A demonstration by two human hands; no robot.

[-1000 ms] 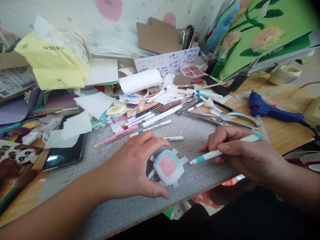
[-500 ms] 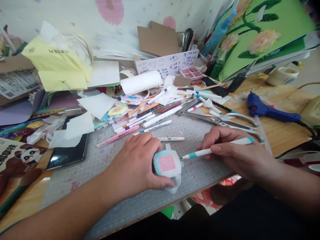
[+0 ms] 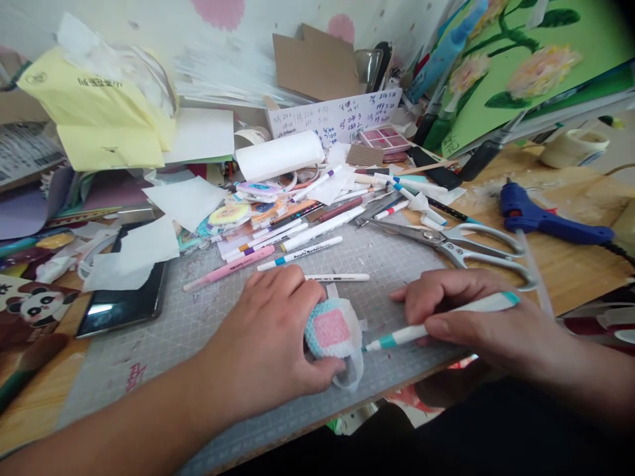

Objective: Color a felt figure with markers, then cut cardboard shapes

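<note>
My left hand (image 3: 270, 334) grips a small padded square (image 3: 331, 328) with a pink middle and a pale blue border, tilted up on the grey cutting mat (image 3: 208, 330). White paper tabs hang from its lower edge. My right hand (image 3: 476, 317) holds a white and teal marker (image 3: 441, 320), its tip touching the square's right edge.
Large scissors (image 3: 456, 244) lie just beyond my right hand, a blue glue gun (image 3: 550, 221) to their right. Several markers (image 3: 297, 241) lie past the square. A phone (image 3: 124, 297) under white paper scraps sits left. Stacked paper, cardboard and a green flower painting (image 3: 520, 73) crowd the back.
My left hand closed around the square and tipped it up from lying flat. The marker tip moved in against its right edge.
</note>
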